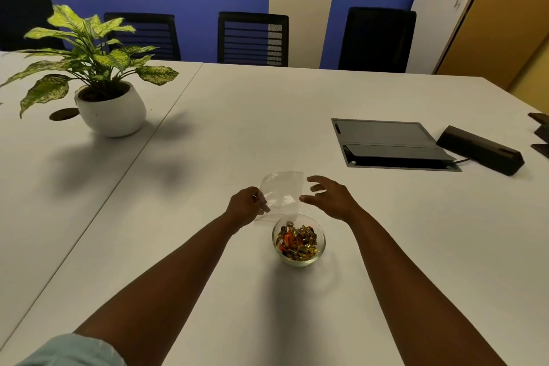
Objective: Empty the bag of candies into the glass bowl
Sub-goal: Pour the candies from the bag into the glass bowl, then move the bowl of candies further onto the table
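The left hand pinches the left edge of the clear bag, fingers closed on the plastic, and holds it up just behind the bowl. The bag looks empty (no wrapper shows through it), its long axis runs roughly upright with a slight lean, and its lower edge hangs right at the bowl's far rim. Whether that edge touches the glass cannot be told. The candies, gold with a few orange, sit heaped inside the bowl on the white table, between the two forearms and nearer the body than either hand.

The right hand hovers just beside the bag's right edge, fingers spread and holding nothing. The bag lies directly to the left of those fingertips, so the pour itself seems done. What remains is likely a check or a shake, and the left hand, already gripping, is the better placed for it.
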Demonstrator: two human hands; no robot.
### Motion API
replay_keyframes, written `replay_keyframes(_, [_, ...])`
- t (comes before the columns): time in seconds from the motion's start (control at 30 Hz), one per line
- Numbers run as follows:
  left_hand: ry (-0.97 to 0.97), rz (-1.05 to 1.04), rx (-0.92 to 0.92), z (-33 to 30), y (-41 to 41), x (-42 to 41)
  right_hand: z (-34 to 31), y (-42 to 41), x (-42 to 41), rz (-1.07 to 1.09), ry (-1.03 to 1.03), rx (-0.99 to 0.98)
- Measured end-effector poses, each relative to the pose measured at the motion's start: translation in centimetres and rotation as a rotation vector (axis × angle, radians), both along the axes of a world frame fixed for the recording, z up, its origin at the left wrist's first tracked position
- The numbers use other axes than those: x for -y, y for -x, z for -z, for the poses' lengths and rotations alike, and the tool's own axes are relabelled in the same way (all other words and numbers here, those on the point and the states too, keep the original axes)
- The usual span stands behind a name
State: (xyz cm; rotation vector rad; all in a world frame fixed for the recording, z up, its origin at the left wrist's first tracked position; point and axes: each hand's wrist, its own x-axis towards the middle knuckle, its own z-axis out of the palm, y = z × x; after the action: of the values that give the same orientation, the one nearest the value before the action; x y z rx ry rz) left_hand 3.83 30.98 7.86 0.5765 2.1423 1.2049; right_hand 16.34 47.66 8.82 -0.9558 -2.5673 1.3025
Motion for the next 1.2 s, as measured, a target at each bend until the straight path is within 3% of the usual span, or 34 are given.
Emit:
replay_keyframes(0.47, [0.159, -0.302, 0.064, 5.4, 3.1, 10.2, 5.3, -1.4, 2.7, 0.147, -0.138, 0.515])
replay_keyframes(0.97, [0.153, -0.363, 0.223, 8.7, 1.7, 12.1, 6.4, -2.3, 4.7, 0.237, -0.146, 0.531])
replay_keyframes(1.1, [0.537, -0.174, -0.121, 8.3, 2.2, 11.7, 6.3, -2.4, 4.7, 0.238, -0.187, 0.519])
replay_keyframes(1.2, [0.628, -0.126, -0.225, 7.6, 2.5, 11.0, 6.3, -2.4, 4.9, 0.243, -0.181, 0.507])
